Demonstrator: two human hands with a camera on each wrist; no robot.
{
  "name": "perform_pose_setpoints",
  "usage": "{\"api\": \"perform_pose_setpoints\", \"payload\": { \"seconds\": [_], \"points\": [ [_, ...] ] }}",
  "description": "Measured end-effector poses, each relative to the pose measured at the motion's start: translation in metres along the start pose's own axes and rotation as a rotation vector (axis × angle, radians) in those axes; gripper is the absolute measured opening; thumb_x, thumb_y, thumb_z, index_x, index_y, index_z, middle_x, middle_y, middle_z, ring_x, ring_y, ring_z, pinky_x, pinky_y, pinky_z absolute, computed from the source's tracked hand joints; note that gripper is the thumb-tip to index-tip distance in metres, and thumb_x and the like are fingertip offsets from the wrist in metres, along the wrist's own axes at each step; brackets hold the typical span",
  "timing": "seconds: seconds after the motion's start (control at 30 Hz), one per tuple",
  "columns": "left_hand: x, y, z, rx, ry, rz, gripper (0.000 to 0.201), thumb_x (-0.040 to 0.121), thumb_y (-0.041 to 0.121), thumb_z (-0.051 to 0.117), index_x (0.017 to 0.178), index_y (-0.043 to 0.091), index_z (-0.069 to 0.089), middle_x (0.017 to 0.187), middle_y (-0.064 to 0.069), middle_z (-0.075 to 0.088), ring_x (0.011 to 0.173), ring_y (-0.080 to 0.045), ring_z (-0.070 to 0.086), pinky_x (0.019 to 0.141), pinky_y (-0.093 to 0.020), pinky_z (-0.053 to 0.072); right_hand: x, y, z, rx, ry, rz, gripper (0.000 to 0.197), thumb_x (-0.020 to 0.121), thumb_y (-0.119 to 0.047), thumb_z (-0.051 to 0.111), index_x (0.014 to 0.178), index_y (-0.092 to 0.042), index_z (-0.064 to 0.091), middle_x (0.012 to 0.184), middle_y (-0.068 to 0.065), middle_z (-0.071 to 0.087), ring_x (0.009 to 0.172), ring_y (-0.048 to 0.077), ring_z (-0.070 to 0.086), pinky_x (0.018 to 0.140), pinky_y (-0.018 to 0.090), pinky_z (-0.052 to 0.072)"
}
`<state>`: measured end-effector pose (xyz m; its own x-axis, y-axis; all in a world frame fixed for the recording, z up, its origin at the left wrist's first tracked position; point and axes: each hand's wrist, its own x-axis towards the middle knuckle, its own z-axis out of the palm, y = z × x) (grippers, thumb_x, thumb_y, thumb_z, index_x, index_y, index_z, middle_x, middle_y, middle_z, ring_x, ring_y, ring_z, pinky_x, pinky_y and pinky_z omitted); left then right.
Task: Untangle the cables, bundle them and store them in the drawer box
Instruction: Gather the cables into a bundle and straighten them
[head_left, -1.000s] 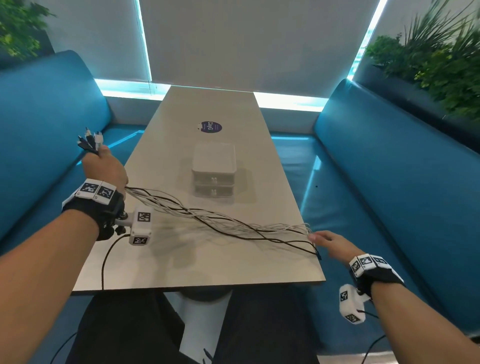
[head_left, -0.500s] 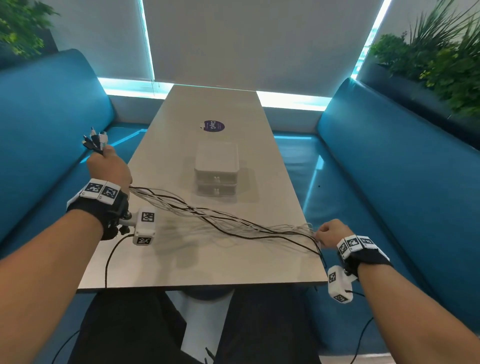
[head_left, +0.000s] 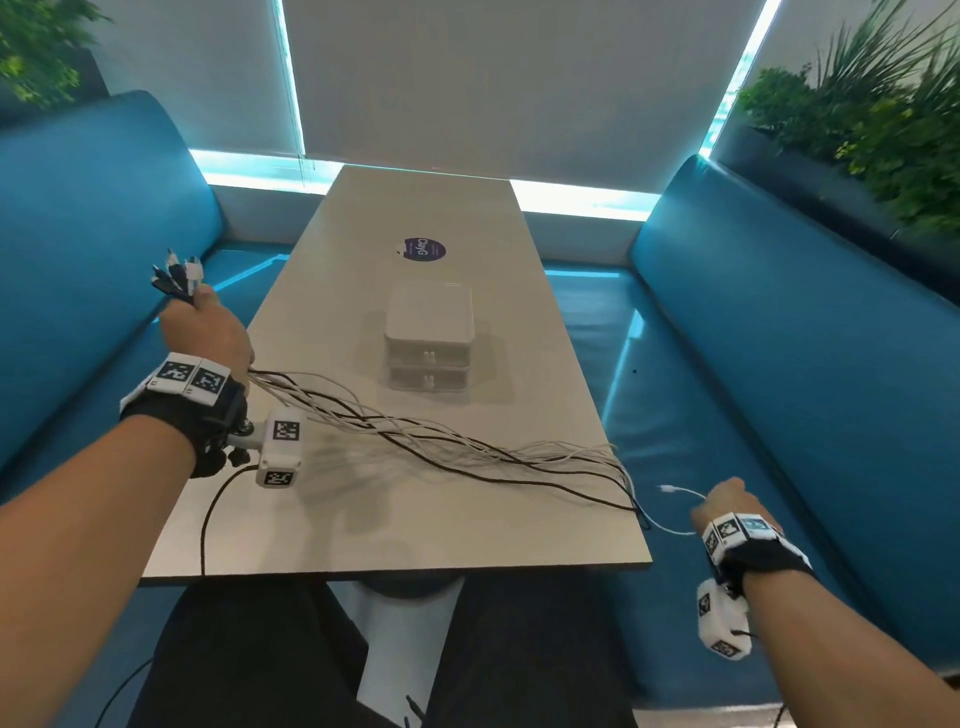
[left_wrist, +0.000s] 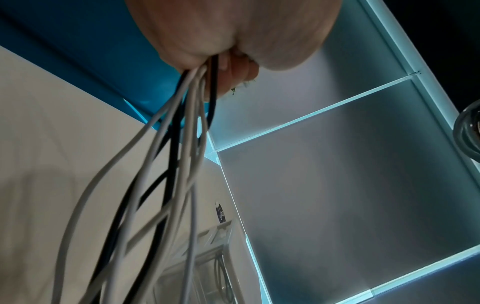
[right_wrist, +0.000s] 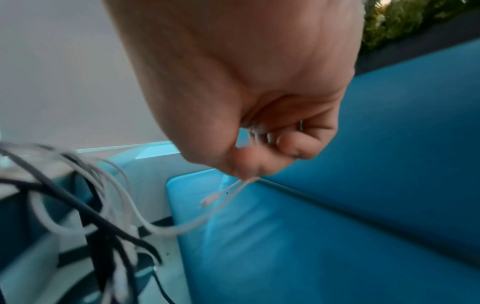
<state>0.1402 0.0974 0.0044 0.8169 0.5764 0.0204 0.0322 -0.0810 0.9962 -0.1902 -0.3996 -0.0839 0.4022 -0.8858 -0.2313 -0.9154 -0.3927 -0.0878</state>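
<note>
My left hand (head_left: 205, 325) is raised beside the table's left edge and grips a bunch of white and black cables (head_left: 436, 441) near their plugs (head_left: 176, 275), which stick out above the fist. The cables (left_wrist: 179, 127) run from the fist across the table to its right edge. Off that edge, my right hand (head_left: 727, 506) pinches one thin white cable (right_wrist: 228, 190) close to its end, whose small plug (head_left: 667, 488) points left. The white two-drawer box (head_left: 430, 338) stands in the middle of the table, both drawers pushed in.
The long beige table (head_left: 415, 530) has a round dark sticker (head_left: 424, 249) beyond the box. Blue benches (head_left: 779, 338) flank both sides. Plants (head_left: 872, 114) stand behind the right bench. My legs are under the table's near edge.
My right hand closed on a white cable at the table's right edge and has drawn it out to the right and nearer. My left hand holds its bunch in much the same place.
</note>
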Motion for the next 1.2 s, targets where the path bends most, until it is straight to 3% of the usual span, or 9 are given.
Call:
{"api": "perform_pose_setpoints", "payload": {
  "seconds": [0.23, 0.33, 0.47, 0.63, 0.73, 0.83, 0.93, 1.1, 1.2],
  "points": [
    [-0.035, 0.023, 0.012, -0.075, -0.105, 0.059, 0.06, 0.081, 0.059, 0.04, 0.105, 0.008, 0.061, 0.105, -0.028, 0.067, 0.087, -0.048, 0.065, 0.078, -0.061, 0.055, -0.043, -0.091, -0.026, 0.25, 0.091, -0.476, 0.024, 0.094, -0.03, 0.048, 0.099, -0.012, 0.062, 0.101, 0.016, 0.068, 0.092, 0.035, 0.061, 0.081, 0.037, 0.049],
    [-0.055, 0.033, 0.015, -0.127, -0.183, 0.07, 0.046, 0.086, 0.054, 0.042, 0.098, 0.011, 0.057, 0.08, -0.018, 0.061, 0.064, -0.029, 0.053, 0.065, -0.046, 0.051, -0.086, -0.149, -0.033, 0.356, 0.094, -0.814, 0.022, 0.093, -0.037, 0.056, 0.095, -0.018, 0.066, 0.095, 0.004, 0.069, 0.09, 0.023, 0.063, 0.081, 0.033, 0.05],
    [-0.081, 0.039, 0.018, -0.212, -0.293, 0.049, 0.028, 0.1, 0.041, 0.043, 0.082, 0.02, 0.047, 0.059, 0.001, 0.042, 0.045, -0.016, 0.036, 0.049, -0.027, 0.037, -0.152, -0.219, -0.033, 0.35, -0.06, -1.17, 0.059, 0.083, -0.054, 0.067, 0.13, -0.021, 0.053, 0.126, -0.004, 0.057, 0.112, 0.01, 0.054, 0.097, 0.026, 0.042],
    [-0.1, 0.038, 0.015, -0.258, -0.377, 0.047, 0.029, 0.097, 0.044, 0.044, 0.077, 0.024, 0.047, 0.054, 0.006, 0.04, 0.045, -0.016, 0.035, 0.052, -0.034, 0.036, -0.216, -0.281, -0.035, 0.295, -0.201, -1.358, 0.097, 0.073, -0.06, 0.076, 0.151, -0.024, 0.031, 0.154, -0.004, 0.038, 0.139, 0.016, 0.037, 0.111, 0.03, 0.028],
    [-0.104, 0.038, 0.012, -0.249, -0.414, 0.044, 0.031, 0.094, 0.048, 0.045, 0.075, 0.024, 0.049, 0.049, 0.01, 0.041, 0.046, -0.018, 0.037, 0.06, -0.039, 0.037, -0.237, -0.304, -0.032, 0.317, -0.23, -1.387, 0.072, 0.078, -0.051, 0.076, 0.139, -0.02, 0.05, 0.137, 0.0, 0.059, 0.122, 0.019, 0.056, 0.1, 0.029, 0.042],
    [-0.11, 0.046, 0.012, -0.296, -0.412, 0.02, 0.029, 0.101, 0.04, 0.045, 0.077, 0.023, 0.046, 0.049, 0.01, 0.04, 0.041, -0.014, 0.035, 0.049, -0.028, 0.034, -0.235, -0.307, -0.031, 0.336, -0.257, -1.357, 0.033, 0.091, -0.045, 0.063, 0.107, -0.017, 0.068, 0.097, 0.001, 0.075, 0.088, 0.018, 0.069, 0.084, 0.036, 0.054],
    [-0.099, 0.059, 0.01, -0.335, -0.319, -0.036, 0.029, 0.102, 0.038, 0.043, 0.078, 0.022, 0.045, 0.055, 0.004, 0.041, 0.045, -0.014, 0.036, 0.048, -0.026, 0.033, -0.213, -0.293, -0.028, 0.389, -0.318, -1.271, 0.036, 0.094, -0.048, 0.057, 0.085, -0.014, 0.063, 0.069, -0.001, 0.068, 0.059, 0.008, 0.065, 0.063, 0.027, 0.051],
    [-0.059, 0.07, 0.0, -0.332, -0.149, -0.084, 0.036, 0.094, 0.043, 0.045, 0.094, 0.008, 0.055, 0.078, -0.012, 0.051, 0.064, -0.026, 0.046, 0.054, -0.031, 0.04, -0.14, -0.23, -0.008, 0.081, -0.135, -1.099, 0.036, 0.095, -0.052, 0.05, 0.077, -0.022, 0.059, 0.087, 0.011, 0.068, 0.081, 0.029, 0.061, 0.069, 0.032, 0.041],
    [-0.043, 0.069, -0.002, -0.322, -0.114, -0.116, 0.046, 0.1, 0.037, 0.042, 0.117, -0.004, 0.052, 0.087, -0.021, 0.053, 0.062, -0.028, 0.048, 0.041, -0.026, 0.043, -0.093, -0.175, -0.005, -0.04, -0.009, -0.907, 0.038, 0.095, -0.055, 0.047, 0.079, -0.023, 0.061, 0.091, 0.008, 0.067, 0.087, 0.03, 0.062, 0.07, 0.033, 0.044]
  ]
}}
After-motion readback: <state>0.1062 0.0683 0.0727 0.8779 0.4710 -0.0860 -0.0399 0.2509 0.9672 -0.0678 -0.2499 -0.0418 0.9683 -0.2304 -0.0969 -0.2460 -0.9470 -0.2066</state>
